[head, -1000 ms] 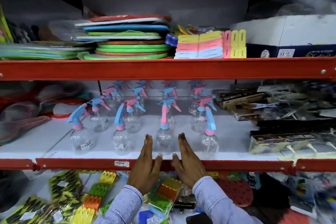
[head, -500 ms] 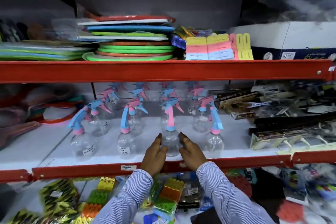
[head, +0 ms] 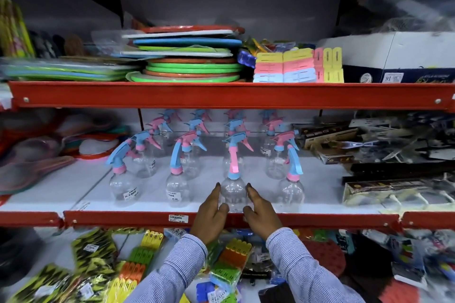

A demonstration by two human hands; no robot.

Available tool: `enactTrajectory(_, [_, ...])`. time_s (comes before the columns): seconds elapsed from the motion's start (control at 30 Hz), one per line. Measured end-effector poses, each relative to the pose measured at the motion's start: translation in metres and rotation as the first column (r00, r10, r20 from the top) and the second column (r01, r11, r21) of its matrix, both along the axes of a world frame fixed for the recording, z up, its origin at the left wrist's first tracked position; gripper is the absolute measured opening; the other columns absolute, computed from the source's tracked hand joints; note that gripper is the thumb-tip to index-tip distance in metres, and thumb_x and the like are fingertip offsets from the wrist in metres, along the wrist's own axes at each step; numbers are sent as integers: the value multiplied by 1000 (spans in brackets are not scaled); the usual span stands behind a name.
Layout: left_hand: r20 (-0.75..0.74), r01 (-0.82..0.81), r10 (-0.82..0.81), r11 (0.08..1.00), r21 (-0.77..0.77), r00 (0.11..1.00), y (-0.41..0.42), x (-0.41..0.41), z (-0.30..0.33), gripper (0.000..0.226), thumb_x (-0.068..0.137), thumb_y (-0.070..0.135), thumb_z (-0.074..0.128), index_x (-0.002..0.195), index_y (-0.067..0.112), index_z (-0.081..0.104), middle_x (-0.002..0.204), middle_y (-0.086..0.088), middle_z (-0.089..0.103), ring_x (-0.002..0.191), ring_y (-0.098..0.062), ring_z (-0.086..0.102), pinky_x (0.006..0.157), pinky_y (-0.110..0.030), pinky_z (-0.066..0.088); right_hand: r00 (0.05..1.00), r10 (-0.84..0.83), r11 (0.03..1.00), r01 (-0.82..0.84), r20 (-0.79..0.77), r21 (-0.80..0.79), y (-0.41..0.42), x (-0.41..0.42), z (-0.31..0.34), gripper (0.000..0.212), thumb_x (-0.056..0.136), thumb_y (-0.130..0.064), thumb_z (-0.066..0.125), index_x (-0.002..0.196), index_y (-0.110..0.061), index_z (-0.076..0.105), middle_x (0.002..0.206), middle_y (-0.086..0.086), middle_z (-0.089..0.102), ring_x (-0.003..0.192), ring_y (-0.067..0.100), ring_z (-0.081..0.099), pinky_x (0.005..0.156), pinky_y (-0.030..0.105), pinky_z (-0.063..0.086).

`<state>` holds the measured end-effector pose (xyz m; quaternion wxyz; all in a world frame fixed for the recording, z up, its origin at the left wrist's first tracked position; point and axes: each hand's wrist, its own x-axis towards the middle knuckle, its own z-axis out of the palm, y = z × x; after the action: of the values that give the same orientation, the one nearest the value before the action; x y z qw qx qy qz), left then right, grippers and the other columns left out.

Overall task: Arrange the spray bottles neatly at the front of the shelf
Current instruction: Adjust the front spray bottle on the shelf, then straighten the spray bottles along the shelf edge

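Observation:
Several clear spray bottles with pink and blue trigger heads stand in rows on the white middle shelf [head: 93,194]. In the front row, one spray bottle [head: 124,189] is at the left, a second [head: 176,188] beside it, a third [head: 233,190] with a pink trigger and blue collar in the middle, and another [head: 293,188] to the right. My left hand [head: 210,214] and my right hand [head: 262,214] press against the two sides of the middle bottle, just behind the red front rail [head: 123,220]. More bottles [head: 145,162] stand behind.
Dark boxed packs [head: 384,192] lie right of the bottles, and flat paddles [head: 32,169] lie to the left. The red rail of the upper shelf [head: 221,94] hangs just above the trigger heads. Packs of coloured clips [head: 147,253] fill the shelf below.
My hands went from lying flat at the shelf's front edge, fingers stretched forward, to closing in on both sides of the middle front bottle. The bottle stands upright near the rail.

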<state>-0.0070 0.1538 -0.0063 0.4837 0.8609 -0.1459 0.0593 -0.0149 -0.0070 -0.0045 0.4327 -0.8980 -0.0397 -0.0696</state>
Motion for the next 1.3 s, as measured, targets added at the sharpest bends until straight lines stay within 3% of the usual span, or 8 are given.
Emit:
enactTrajectory(0.17, [82, -22, 20, 1000, 22, 996, 18, -22, 3, 60, 93, 30, 40, 149, 20, 20, 159, 1, 22, 145, -11, 22, 117, -23, 16, 985, -50, 996, 61, 167, -61, 10, -24, -10, 72, 94, -18, 45, 151, -17, 1, 162, 5, 11, 148, 20, 19, 118, 30, 27])
enactTrajectory(0.3, [167, -103, 91, 992, 67, 982, 43, -45, -3, 61, 91, 38, 39, 149, 27, 22, 154, -7, 36, 141, -19, 34, 118, -40, 29, 935, -7, 982, 75, 355, -176, 28, -41, -27, 70, 95, -25, 39, 150, -25, -4, 160, -6, -4, 149, 13, 3, 123, 35, 17])
enactTrajectory(0.43, [216, -215, 198, 975, 59, 956, 76, -54, -6, 60, 91, 39, 40, 148, 26, 25, 156, 8, 27, 145, -8, 25, 119, -30, 22, 896, 109, 954, 28, 431, -298, 61, -39, -31, 68, 95, -27, 35, 151, -26, -3, 160, -8, -4, 147, 7, -2, 121, 31, 6])
enactTrajectory(0.67, [178, -193, 174, 977, 95, 969, 125, -27, -3, 62, 96, 29, 43, 150, 21, 13, 160, 2, 16, 148, -13, 16, 122, -36, 18, 929, 135, 962, -40, 345, -269, 116, -6, -29, 66, 96, -32, 30, 149, -30, -9, 156, -17, -16, 145, 1, -6, 118, 23, 2])
enactTrajectory(0.83, [124, -85, 77, 995, 61, 989, 142, 1, -7, 67, 95, 17, 48, 150, 18, 11, 161, 1, 13, 148, -12, 15, 119, -27, 14, 987, 25, 999, -19, 157, -42, 139, 21, -20, 69, 95, -24, 44, 152, -21, 5, 161, 0, 14, 146, 15, 22, 114, 21, 18])
enactTrajectory(0.97, [67, -7, 6, 1000, 23, 998, 150, 28, -3, 67, 93, 13, 49, 150, 14, 13, 160, -2, 15, 147, -13, 18, 115, -20, 13, 996, -82, 993, 78, 46, 87, 151, 39, -9, 64, 95, -18, 45, 151, -16, 13, 158, 6, 25, 144, 21, 30, 113, 25, 24])
enactTrajectory(1.1, [-50, 18, -21, 998, -56, 999, 151, 42, 4, 68, 92, 15, 49, 151, 17, 13, 160, 0, 19, 145, -15, 23, 111, -22, 17, 995, -92, 986, 95, -26, 134, 158, 43, 0, 61, 95, -14, 44, 150, -14, 18, 157, 7, 28, 143, 21, 32, 117, 33, 28])
enactTrajectory(1.3, [-102, 65, -74, 994, -93, 992, 151, 46, 13, 63, 90, 12, 47, 148, 19, 24, 154, -2, 37, 137, -16, 39, 116, -33, 30, 996, -73, 993, 77, -45, 93, 158, 46, 6, 56, 94, -8, 44, 148, -11, 26, 154, 7, 35, 139, 18, 38, 108, 18, 26])
